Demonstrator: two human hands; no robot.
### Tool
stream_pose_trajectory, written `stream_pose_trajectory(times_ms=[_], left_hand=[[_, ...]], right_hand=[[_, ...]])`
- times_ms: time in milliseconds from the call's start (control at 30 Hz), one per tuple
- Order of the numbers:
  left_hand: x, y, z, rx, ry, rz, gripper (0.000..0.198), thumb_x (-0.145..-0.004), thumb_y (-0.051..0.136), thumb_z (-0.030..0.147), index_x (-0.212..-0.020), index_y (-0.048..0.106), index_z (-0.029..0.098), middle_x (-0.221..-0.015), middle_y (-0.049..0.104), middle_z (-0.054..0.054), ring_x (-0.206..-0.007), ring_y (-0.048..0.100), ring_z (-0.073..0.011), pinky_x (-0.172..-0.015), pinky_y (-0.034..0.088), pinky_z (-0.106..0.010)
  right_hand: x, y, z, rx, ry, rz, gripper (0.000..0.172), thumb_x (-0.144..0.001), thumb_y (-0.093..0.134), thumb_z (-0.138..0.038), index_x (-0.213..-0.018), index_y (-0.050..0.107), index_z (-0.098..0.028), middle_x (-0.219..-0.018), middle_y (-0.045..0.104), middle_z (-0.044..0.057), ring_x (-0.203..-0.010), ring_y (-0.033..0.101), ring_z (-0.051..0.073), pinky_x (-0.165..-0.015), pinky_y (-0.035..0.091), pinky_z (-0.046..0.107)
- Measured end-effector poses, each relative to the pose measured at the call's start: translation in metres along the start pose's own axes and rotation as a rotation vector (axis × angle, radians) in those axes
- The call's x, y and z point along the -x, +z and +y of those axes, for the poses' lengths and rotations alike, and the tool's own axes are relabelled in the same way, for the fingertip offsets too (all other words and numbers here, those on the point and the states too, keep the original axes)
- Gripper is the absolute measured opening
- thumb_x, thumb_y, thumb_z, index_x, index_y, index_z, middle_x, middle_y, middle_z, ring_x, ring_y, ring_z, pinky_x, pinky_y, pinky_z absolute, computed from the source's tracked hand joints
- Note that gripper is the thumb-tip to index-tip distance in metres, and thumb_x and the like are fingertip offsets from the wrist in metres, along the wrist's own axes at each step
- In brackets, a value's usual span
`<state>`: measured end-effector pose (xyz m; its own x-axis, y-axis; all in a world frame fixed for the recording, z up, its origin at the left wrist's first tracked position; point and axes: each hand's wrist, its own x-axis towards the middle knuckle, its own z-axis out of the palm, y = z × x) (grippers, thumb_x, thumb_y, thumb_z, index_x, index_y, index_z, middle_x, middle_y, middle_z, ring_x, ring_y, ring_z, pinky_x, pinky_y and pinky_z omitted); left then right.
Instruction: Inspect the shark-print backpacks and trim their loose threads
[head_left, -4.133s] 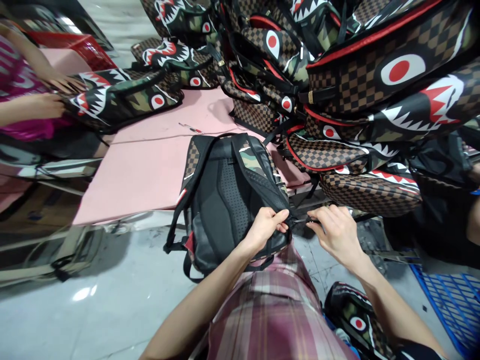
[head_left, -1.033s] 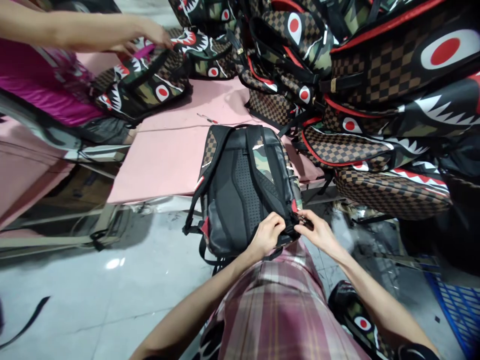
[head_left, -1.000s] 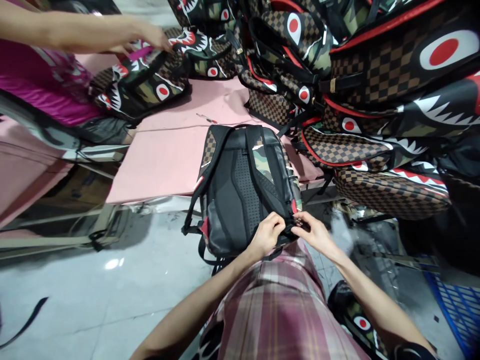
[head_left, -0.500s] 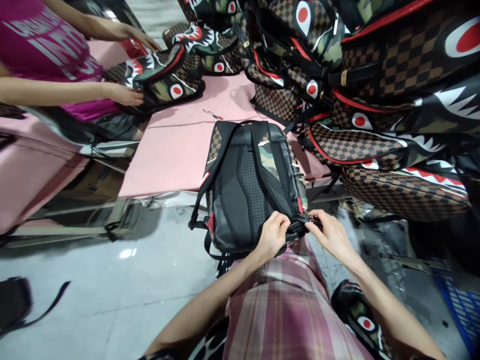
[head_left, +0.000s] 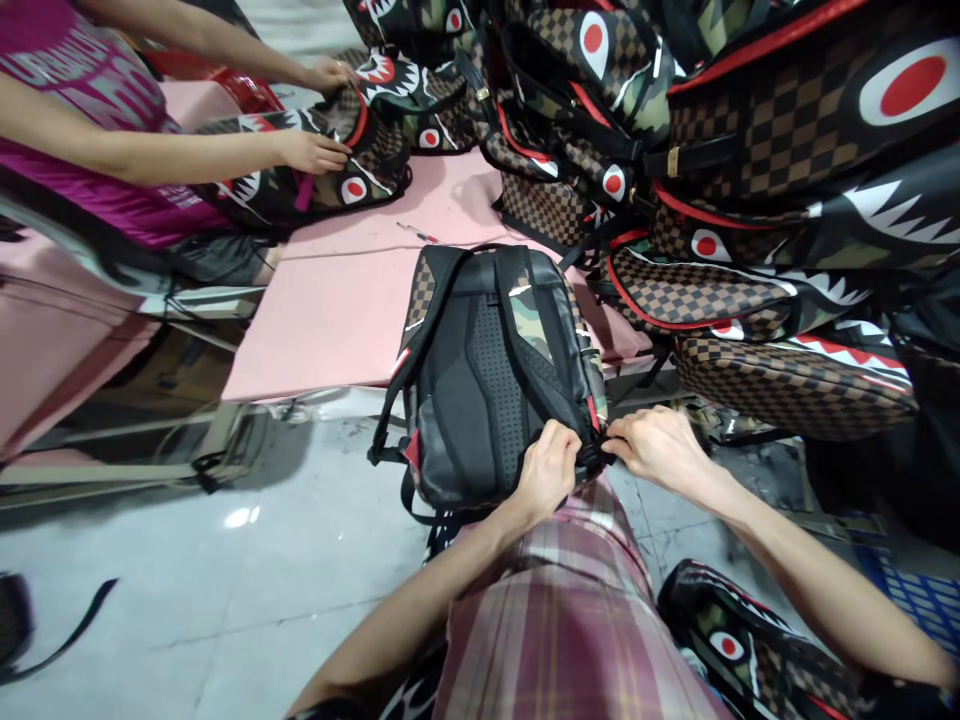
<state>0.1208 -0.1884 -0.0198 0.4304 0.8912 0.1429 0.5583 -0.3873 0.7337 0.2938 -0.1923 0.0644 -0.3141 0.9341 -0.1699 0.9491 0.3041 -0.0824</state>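
A backpack [head_left: 487, 380] rests back-side up, half on the pink table [head_left: 330, 320] and half on my lap. It has black mesh padding, black shoulder straps and camo and brown checker panels. My left hand [head_left: 551, 470] is closed, pinching the lower end of the right shoulder strap at the bag's bottom corner. Touching the same spot from the right, my right hand [head_left: 654, 447] is closed on the strap's end or buckle. The part between my fingers is hidden.
A big heap of shark-mouth backpacks [head_left: 735, 180] fills the right and back. Another person in a pink shirt [head_left: 82, 110] handles a bag [head_left: 315, 170] at the table's far left. A pen [head_left: 418, 234] lies on the table. One more bag [head_left: 750, 650] lies on the floor at lower right.
My hands stay together at the strap's lower end, with the right hand now closer in. The other person's hands have shifted on their bag. The view has swung a little.
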Motion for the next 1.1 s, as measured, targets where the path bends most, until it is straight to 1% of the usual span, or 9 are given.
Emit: stream_pose_trajectory(times_ms=[200,367,600,767,867,900,1000,1033,1100], left_hand=[[0.000,-0.001,-0.001,0.012,-0.017,0.000,0.022,-0.090,0.033,0.019,-0.076,0.050,0.018,-0.078,0.049,-0.002,-0.072,0.051,-0.0125,-0.068,0.042,-0.025],[0.002,0.000,-0.001,-0.031,0.054,0.038,0.020,-0.090,0.034,0.019,-0.078,0.050,0.017,-0.079,0.049,-0.003,-0.070,0.050,-0.0123,-0.065,0.042,-0.024],[0.005,0.004,-0.003,-0.154,0.205,0.073,0.020,-0.090,0.032,0.016,-0.082,0.051,0.017,-0.081,0.049,-0.004,-0.070,0.050,-0.0125,-0.063,0.043,-0.023],[-0.001,0.003,0.003,-0.117,0.193,0.053,0.024,-0.090,0.031,0.018,-0.082,0.054,0.016,-0.081,0.052,-0.005,-0.070,0.050,-0.0130,-0.064,0.042,-0.024],[-0.006,-0.011,0.003,0.034,0.056,0.031,0.027,-0.089,0.035,0.023,-0.076,0.057,0.015,-0.079,0.055,-0.006,-0.071,0.052,-0.0136,-0.066,0.042,-0.025],[-0.007,-0.017,0.002,0.125,-0.008,-0.059,0.030,-0.088,0.036,0.027,-0.071,0.058,0.015,-0.075,0.057,-0.005,-0.069,0.053,-0.0136,-0.065,0.042,-0.025],[-0.008,-0.034,-0.009,0.436,-0.284,-0.498,0.050,-0.087,0.035,0.046,-0.059,0.061,0.014,-0.058,0.058,-0.005,-0.056,0.056,-0.0135,-0.052,0.041,-0.023],[-0.009,-0.036,-0.012,0.537,-0.397,-0.561,0.054,-0.085,0.035,0.052,-0.060,0.062,0.013,-0.056,0.058,-0.006,-0.051,0.056,-0.0133,-0.047,0.039,-0.022],[-0.011,-0.035,-0.014,0.747,-0.605,-0.457,0.052,-0.080,0.042,0.057,-0.072,0.064,0.011,-0.064,0.062,-0.007,-0.051,0.057,-0.0129,-0.044,0.038,-0.021]], right_hand=[[-0.005,-0.005,-0.002,-0.004,0.006,-0.040,0.027,-0.084,0.051,-0.035,-0.077,0.070,-0.018,-0.072,0.070,0.012,-0.070,0.065,0.025,-0.059,0.035,0.029],[-0.015,-0.011,-0.004,0.051,-0.016,-0.126,0.028,-0.082,0.052,-0.036,-0.074,0.070,-0.017,-0.071,0.069,0.013,-0.070,0.065,0.025,-0.058,0.036,0.027],[-0.041,-0.034,0.001,-0.007,-0.059,-0.374,0.016,-0.073,0.060,-0.035,-0.079,0.070,-0.023,-0.076,0.069,0.006,-0.077,0.064,0.021,-0.054,0.033,0.023],[-0.051,-0.028,0.008,-0.121,-0.007,-0.436,0.011,-0.066,0.065,-0.033,-0.071,0.070,-0.024,-0.072,0.068,0.001,-0.075,0.062,0.019,-0.053,0.033,0.023],[-0.044,-0.019,0.026,-0.287,0.047,-0.393,0.009,-0.064,0.064,-0.030,-0.067,0.069,-0.022,-0.066,0.066,0.000,-0.069,0.061,0.018,-0.055,0.035,0.023],[-0.039,-0.015,0.034,-0.397,0.060,-0.361,0.011,-0.065,0.063,-0.030,-0.069,0.068,-0.021,-0.067,0.066,0.000,-0.069,0.060,0.017,-0.056,0.037,0.023],[-0.021,0.003,0.053,-0.840,0.115,-0.188,0.025,-0.071,0.059,-0.037,-0.084,0.066,-0.017,-0.080,0.067,0.003,-0.075,0.060,0.017,-0.066,0.043,0.025],[-0.014,0.013,0.055,-0.963,0.167,-0.111,0.031,-0.070,0.060,-0.040,-0.089,0.065,-0.015,-0.085,0.067,0.004,-0.078,0.060,0.018,-0.069,0.043,0.027],[-0.004,0.034,0.050,-1.120,0.300,0.017,0.040,-0.068,0.062,-0.043,-0.095,0.064,-0.013,-0.090,0.066,0.006,-0.080,0.059,0.019,-0.073,0.044,0.030]])
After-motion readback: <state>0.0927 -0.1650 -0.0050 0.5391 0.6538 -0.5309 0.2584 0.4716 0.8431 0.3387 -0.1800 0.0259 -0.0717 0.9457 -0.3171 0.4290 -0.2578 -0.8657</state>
